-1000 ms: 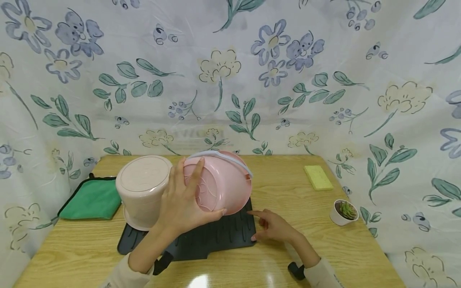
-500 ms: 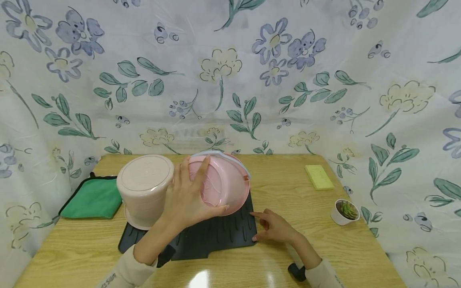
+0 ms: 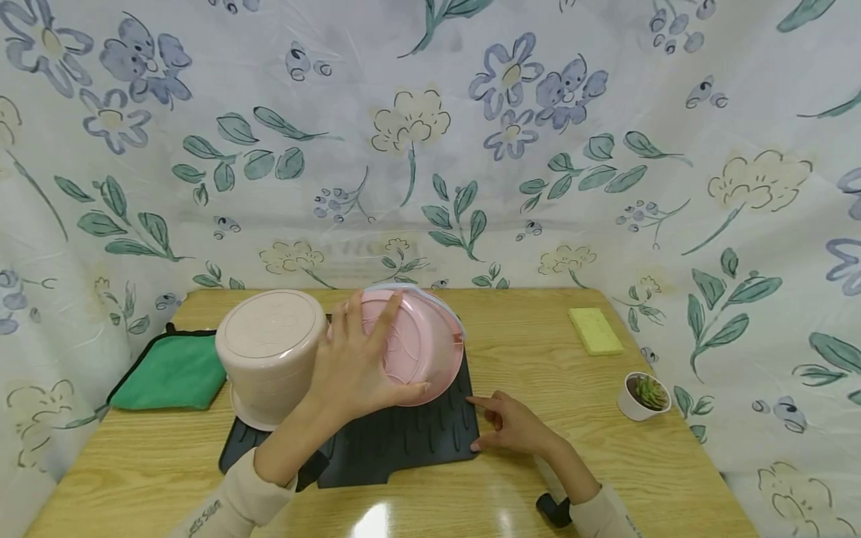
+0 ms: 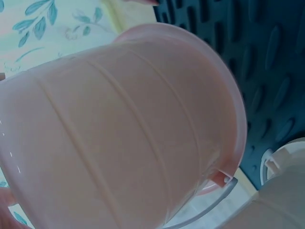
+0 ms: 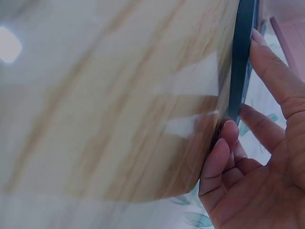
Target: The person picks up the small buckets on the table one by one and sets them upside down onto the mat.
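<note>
My left hand (image 3: 350, 366) grips the base end of a pink bucket (image 3: 436, 351), fingers spread across the bottom and thumb along the near side. The bucket is tipped with its base toward me and its mouth facing away, over a black ridged mat (image 3: 417, 441). Its pale blue handle (image 3: 437, 302) loops along the upper rim. In the left wrist view the bucket's ribbed side (image 4: 119, 138) fills most of the frame. My right hand (image 3: 514, 424) touches the mat's right edge with an extended index finger and the thumb; its other fingers are bent in.
Just left of my left hand, a cream bucket (image 3: 272, 359) stands upside down on the mat. Beyond it lies a green cloth pouch (image 3: 175, 371) with black trim. On the right are a yellow sponge (image 3: 595, 332) and a small potted succulent (image 3: 643, 396). A floral curtain (image 3: 430, 187) surrounds the table.
My left hand has shifted a little to the right, and the pink bucket's base has swung right with it while its rim moved slightly left. The right hand stays on the mat's edge.
</note>
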The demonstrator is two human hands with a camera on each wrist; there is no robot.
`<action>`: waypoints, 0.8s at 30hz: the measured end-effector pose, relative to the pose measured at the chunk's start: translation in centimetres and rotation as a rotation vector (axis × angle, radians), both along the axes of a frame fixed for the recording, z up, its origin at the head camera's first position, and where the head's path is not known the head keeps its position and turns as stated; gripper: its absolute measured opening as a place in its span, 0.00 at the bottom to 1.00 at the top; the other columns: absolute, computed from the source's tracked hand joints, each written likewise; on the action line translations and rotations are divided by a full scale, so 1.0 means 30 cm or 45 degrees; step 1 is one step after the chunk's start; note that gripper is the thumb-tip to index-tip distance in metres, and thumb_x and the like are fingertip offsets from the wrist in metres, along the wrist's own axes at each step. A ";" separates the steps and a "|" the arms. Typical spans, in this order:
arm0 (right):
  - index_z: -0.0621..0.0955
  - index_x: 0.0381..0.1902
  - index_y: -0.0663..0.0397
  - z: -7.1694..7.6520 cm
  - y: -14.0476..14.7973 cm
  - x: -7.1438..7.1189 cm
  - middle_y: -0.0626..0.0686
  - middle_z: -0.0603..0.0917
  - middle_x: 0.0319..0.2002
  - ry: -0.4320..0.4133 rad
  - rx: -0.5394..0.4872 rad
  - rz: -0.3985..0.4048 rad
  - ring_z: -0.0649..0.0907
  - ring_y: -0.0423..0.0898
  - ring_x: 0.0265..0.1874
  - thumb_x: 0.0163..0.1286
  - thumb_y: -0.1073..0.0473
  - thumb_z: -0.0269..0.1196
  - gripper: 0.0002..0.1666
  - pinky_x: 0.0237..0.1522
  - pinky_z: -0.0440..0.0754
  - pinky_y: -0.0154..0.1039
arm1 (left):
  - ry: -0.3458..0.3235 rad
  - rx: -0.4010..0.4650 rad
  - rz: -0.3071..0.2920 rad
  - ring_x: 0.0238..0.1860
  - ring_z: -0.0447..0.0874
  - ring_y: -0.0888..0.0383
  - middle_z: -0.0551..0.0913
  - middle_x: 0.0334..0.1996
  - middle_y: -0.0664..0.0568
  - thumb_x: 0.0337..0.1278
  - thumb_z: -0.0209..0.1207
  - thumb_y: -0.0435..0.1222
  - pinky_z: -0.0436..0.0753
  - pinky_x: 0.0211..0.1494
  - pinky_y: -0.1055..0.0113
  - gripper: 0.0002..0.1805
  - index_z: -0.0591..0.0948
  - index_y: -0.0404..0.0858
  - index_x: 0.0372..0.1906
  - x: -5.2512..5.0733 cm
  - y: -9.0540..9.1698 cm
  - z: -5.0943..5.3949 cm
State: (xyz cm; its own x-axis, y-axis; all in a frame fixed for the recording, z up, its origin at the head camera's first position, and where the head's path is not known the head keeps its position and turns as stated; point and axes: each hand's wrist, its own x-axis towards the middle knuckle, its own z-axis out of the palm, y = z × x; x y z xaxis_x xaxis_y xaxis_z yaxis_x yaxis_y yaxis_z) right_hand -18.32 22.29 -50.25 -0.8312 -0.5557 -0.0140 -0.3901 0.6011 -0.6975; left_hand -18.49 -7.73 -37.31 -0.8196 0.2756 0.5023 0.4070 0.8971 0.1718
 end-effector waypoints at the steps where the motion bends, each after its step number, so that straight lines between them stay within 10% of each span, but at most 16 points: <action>1: 0.74 0.67 0.61 -0.001 0.000 0.000 0.52 0.71 0.32 0.001 -0.001 0.002 0.68 0.38 0.26 0.54 0.51 0.77 0.45 0.29 0.68 0.29 | 0.007 -0.012 -0.001 0.65 0.60 0.34 0.57 0.70 0.32 0.23 0.64 0.76 0.78 0.50 0.34 0.68 0.54 0.56 0.78 -0.002 0.001 0.000; 24: 0.73 0.69 0.60 0.002 0.001 0.005 0.52 0.72 0.33 -0.004 -0.018 0.010 0.69 0.39 0.27 0.54 0.50 0.77 0.46 0.30 0.69 0.30 | -0.084 -0.196 -0.046 0.68 0.56 0.32 0.54 0.72 0.30 0.27 0.62 0.75 0.76 0.46 0.31 0.66 0.54 0.56 0.79 -0.039 0.030 0.008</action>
State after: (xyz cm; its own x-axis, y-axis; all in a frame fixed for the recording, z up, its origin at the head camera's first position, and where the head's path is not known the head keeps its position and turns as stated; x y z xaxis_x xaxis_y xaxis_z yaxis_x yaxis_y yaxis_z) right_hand -18.16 22.33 -50.20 -0.8270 -0.5621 -0.0085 -0.3926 0.5884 -0.7069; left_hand -19.65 -6.83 -37.08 -0.8376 0.3753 0.3971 0.4319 0.8999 0.0606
